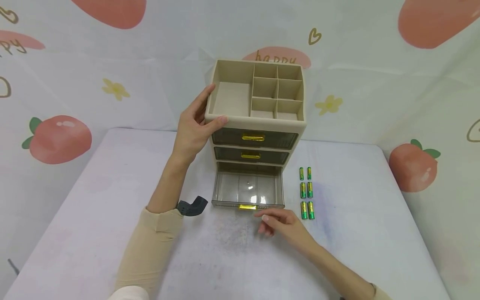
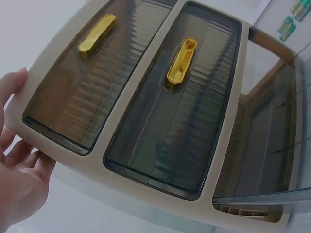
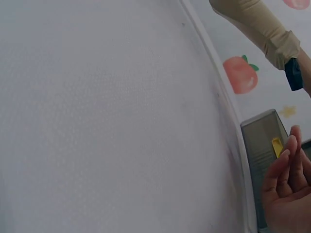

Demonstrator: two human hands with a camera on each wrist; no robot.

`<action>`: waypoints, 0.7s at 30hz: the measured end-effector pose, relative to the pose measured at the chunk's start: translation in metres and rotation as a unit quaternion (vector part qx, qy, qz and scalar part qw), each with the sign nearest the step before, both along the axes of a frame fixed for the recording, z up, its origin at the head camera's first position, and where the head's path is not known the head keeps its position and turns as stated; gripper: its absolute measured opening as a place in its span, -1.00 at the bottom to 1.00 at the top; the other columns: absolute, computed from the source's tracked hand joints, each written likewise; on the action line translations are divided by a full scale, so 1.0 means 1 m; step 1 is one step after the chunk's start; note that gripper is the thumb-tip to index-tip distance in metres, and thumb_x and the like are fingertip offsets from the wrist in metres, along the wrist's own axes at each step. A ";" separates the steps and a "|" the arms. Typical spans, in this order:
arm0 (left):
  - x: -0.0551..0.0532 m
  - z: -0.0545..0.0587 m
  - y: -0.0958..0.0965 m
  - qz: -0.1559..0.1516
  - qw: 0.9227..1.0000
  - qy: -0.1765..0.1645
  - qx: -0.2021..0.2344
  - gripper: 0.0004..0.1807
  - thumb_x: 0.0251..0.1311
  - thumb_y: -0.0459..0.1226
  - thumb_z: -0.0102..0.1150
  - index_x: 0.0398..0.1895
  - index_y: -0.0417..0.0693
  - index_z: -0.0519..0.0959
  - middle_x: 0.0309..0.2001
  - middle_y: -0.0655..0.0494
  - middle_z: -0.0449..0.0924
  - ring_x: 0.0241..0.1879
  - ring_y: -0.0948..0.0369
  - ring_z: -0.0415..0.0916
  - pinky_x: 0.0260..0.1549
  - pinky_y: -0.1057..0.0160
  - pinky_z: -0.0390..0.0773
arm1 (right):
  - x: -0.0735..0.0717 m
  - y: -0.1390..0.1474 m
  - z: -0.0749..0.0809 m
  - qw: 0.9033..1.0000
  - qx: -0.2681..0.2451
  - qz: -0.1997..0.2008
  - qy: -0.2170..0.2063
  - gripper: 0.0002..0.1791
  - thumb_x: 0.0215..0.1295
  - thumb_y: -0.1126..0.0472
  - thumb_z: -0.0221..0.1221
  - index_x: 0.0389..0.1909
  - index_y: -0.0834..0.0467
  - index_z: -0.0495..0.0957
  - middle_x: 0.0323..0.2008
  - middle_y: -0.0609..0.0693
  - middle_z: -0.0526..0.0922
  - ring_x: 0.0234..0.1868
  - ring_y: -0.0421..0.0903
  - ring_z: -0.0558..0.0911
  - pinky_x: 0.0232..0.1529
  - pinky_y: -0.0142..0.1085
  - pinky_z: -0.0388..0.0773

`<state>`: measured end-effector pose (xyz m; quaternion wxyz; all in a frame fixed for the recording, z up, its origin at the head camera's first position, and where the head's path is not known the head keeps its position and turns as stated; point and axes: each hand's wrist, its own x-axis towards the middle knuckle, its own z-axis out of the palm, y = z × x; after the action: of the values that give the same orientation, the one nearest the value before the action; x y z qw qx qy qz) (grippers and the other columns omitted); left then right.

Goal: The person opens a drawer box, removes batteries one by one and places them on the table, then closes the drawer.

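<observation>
A beige desktop drawer organizer stands upright, with a divided tray on top and three smoky drawers with gold handles. My left hand grips its upper left side, thumb on the front rim and fingers along the side; the left wrist view shows this hand at the frame's edge. The bottom drawer is pulled out, and nothing lies in it. Just in front of its gold handle, to the right, is my right hand, its fingers loosely bent and holding nothing.
Several green and yellow batteries lie in pairs on the white tabletop, right of the drawer. A dark wrist mount sticks out from the left sleeve. Behind the organizer hangs a white cloth printed with fruit.
</observation>
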<state>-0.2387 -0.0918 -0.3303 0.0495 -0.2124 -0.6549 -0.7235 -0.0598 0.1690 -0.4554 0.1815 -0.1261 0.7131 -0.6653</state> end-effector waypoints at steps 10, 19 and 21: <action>0.000 0.000 -0.001 0.000 1.000 -0.003 0.002 -0.18 0.16 -0.45 0.34 0.50 0.08 0.29 0.45 -0.01 0.25 0.30 0.02 0.36 0.18 0.17 0.47 | -0.002 -0.009 -0.002 0.997 0.007 -0.006 -0.077 -0.59 0.53 0.14 0.04 0.11 0.40 0.56 -0.34 0.22 0.69 -0.41 -0.19 0.61 -0.29 -0.34 0.60; 0.001 0.000 0.000 -0.002 1.000 0.001 0.005 -0.18 0.16 -0.45 0.33 0.50 0.07 0.29 0.45 -0.02 0.25 0.30 0.02 0.36 0.19 0.16 0.46 | -0.006 -0.016 -0.007 0.991 -0.018 -0.009 -0.129 -0.55 0.53 0.10 0.04 0.14 0.42 0.54 -0.36 0.04 0.68 -0.42 -0.21 0.58 -0.29 -0.36 0.59; 0.001 0.000 0.000 -0.001 1.000 0.001 0.006 -0.18 0.16 -0.45 0.33 0.50 0.07 0.29 0.45 -0.01 0.25 0.30 0.02 0.35 0.19 0.16 0.46 | -0.007 -0.017 -0.008 0.991 -0.022 -0.009 -0.135 -0.54 0.53 0.09 0.03 0.14 0.41 0.54 -0.37 0.02 0.68 -0.42 -0.21 0.58 -0.30 -0.36 0.58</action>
<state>-0.2381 -0.0918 -0.3304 0.0503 -0.2133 -0.6504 -0.7273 -0.0663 0.1521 -0.4639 0.2672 -0.0332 0.6685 -0.6932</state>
